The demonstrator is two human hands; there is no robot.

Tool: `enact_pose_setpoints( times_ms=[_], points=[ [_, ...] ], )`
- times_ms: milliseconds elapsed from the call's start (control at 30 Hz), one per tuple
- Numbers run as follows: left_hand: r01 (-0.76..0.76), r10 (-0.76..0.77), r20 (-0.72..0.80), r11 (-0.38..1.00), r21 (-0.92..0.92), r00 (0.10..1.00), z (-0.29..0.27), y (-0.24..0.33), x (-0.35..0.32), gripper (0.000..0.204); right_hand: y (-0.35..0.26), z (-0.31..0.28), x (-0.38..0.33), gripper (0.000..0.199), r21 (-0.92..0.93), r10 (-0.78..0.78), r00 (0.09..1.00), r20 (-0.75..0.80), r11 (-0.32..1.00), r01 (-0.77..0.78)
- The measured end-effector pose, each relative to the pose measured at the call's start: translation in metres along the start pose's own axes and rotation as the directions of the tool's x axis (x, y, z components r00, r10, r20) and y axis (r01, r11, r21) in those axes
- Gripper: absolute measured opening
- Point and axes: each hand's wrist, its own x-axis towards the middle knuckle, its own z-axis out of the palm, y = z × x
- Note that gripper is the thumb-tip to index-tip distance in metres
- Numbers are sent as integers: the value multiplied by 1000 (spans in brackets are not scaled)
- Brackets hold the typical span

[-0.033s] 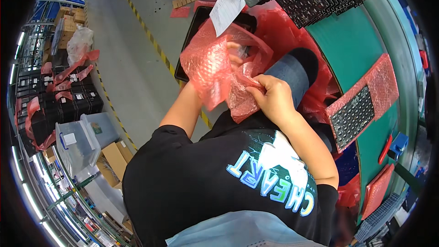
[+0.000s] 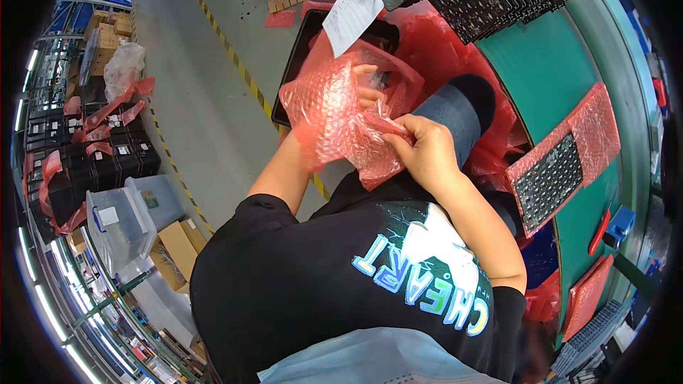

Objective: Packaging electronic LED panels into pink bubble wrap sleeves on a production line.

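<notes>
Item, right arm: I see my bare forearm rising from the lower right of the frame toward the centre, elbow bent, short black sleeve at the shoulder. Item, right hand (image 2: 425, 151): at frame centre, knuckles up, fingers (image 2: 398, 128) curled and pinched shut on pink bubble wrap (image 2: 334, 117). Item, left arm: bare forearm running up from the sleeve at centre left, wrist hidden behind the wrap. Item, left hand (image 2: 366, 92): just above the right, mostly covered; only fingertips show, pressed against the wrap. Grip there I cannot judge.
</notes>
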Motion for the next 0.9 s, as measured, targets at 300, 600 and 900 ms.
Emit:
enact_pose_setpoints(
  times_ms=[300,600,900],
  points=[
    [141,-230,-160,891,-431,960,-1,-12,8,41,9,-21,2,10,45,136,989,62,989,-139],
    [404,-415,-118,909,-106,902,-43,-15,-38,40,2,-32,-1,15,-39,138,968,209,990,-133],
    [294,-270,257,954,-56,928,-12,-6,-31,23,0,-39,-2,13,51,243,883,402,957,-287]
  ],
)
